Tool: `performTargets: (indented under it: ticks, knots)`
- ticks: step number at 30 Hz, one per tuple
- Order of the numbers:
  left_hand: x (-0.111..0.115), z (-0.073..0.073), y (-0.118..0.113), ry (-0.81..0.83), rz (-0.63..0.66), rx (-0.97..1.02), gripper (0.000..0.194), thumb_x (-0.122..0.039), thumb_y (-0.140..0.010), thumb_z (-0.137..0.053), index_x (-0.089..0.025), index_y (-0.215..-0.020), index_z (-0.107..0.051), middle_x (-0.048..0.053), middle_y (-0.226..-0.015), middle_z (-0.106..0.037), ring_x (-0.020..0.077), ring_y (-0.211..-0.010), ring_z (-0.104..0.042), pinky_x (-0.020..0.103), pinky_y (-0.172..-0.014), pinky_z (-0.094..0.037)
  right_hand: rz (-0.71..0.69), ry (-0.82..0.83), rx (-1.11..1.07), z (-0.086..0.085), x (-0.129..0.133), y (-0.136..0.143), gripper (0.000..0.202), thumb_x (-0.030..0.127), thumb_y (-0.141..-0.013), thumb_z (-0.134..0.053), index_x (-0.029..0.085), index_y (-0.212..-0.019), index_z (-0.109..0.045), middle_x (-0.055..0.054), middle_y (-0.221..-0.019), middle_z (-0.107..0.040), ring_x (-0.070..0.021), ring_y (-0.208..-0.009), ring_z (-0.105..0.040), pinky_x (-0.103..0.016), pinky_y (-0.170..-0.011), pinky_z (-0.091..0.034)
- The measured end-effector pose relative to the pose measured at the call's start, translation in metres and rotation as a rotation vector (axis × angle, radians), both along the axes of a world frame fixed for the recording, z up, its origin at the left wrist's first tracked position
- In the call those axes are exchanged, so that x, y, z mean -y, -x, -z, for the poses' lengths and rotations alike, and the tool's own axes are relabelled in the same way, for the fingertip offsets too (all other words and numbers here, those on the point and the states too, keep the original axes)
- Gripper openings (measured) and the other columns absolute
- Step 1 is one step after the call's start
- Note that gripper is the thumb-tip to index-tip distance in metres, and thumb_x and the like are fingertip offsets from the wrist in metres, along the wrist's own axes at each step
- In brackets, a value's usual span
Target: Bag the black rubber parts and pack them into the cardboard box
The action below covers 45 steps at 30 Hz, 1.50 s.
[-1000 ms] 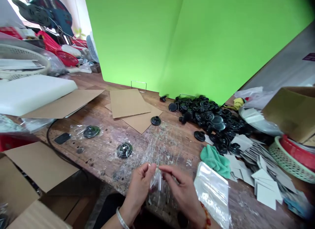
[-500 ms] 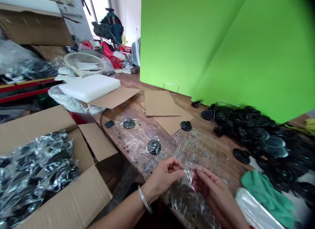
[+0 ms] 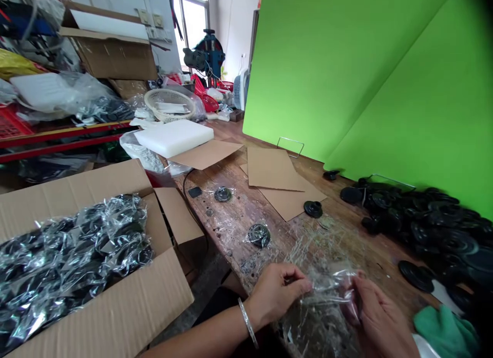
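A clear plastic bag (image 3: 332, 286) stretches between my two hands above the near edge of the workbench. Thumb and fingers of my left hand (image 3: 275, 291), which has a silver bangle at the wrist, pinch one side of it. The other side is gripped by my right hand (image 3: 379, 314), whose fingers partly show through the film. Nothing dark shows inside the bag. Just beyond my left hand lies a round black part (image 3: 259, 236) in clear film, and farther off a second wrapped black part (image 3: 223, 194). An unwrapped black part (image 3: 313, 209) sits beside the cardboard.
An open carton (image 3: 127, 301) at left holds many film-wrapped black parts (image 3: 88, 250). Bare black parts (image 3: 419, 214) are heaped at right, near a green cloth (image 3: 447, 327). Flat cardboard sheets (image 3: 275, 170) and white foam (image 3: 175, 137) lie ahead; a green board (image 3: 327, 65) stands behind.
My hands have moved apart, spreading the plastic bag wider between them. The view has turned left, so more of the carton and shelf shows and the bench things sit farther right.
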<state>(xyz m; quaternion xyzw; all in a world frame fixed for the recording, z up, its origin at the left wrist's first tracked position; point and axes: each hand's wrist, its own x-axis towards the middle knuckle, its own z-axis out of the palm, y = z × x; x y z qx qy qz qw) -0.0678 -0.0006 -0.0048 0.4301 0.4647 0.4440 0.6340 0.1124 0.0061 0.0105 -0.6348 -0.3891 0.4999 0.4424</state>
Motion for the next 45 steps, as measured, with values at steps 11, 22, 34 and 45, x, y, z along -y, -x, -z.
performTargets:
  ticks: [11,22,34,45]
  knots:
    - [0.004,0.001,0.007,0.051,-0.018,-0.071,0.024,-0.037,-0.074,-0.064,-0.014,-0.068,-0.064,-0.001,-0.052,-0.056,0.0110,-0.049,-0.049,0.024,-0.051,-0.036,-0.109,-0.144,0.013,0.002,-0.008,0.007,0.039,0.051,-0.075,-0.070,0.018,-0.093,-0.062,-0.001,-0.072,-0.063,-0.0129,-0.060,-0.055,-0.023,-0.056,-0.045]
    - [-0.021,-0.013,0.003,0.153,0.039,0.132,0.036,-0.038,-0.067,-0.076,-0.015,-0.094,-0.068,0.003,-0.085,-0.069,0.0139,-0.078,-0.060,0.023,-0.073,-0.045,-0.372,-0.174,0.108,0.002,-0.004,0.019,0.046,0.055,-0.088,-0.051,0.017,-0.063,-0.050,0.006,-0.050,-0.041,-0.0074,-0.047,-0.034,-0.022,-0.047,-0.027]
    - [-0.014,-0.005,-0.002,0.182,0.223,0.221,0.031,-0.043,-0.079,-0.066,-0.015,-0.069,-0.057,-0.005,-0.061,-0.047,0.0075,-0.058,-0.036,0.020,-0.056,-0.030,-0.454,0.063,-0.446,0.002,-0.013,0.007,0.047,0.060,-0.077,-0.064,0.015,-0.066,-0.057,0.005,-0.056,-0.041,-0.0067,-0.049,-0.033,-0.021,-0.048,-0.025]
    - [-0.026,-0.006,0.014,0.180,0.344,0.266,0.023,-0.039,-0.086,-0.059,-0.017,-0.090,-0.056,-0.001,-0.075,-0.056,0.0076,-0.062,-0.041,0.020,-0.059,-0.032,-0.898,-0.231,0.062,-0.017,-0.088,-0.009,0.054,0.050,-0.092,-0.043,0.017,-0.050,-0.051,-0.003,-0.065,-0.058,-0.0125,-0.061,-0.053,-0.027,-0.064,-0.043]
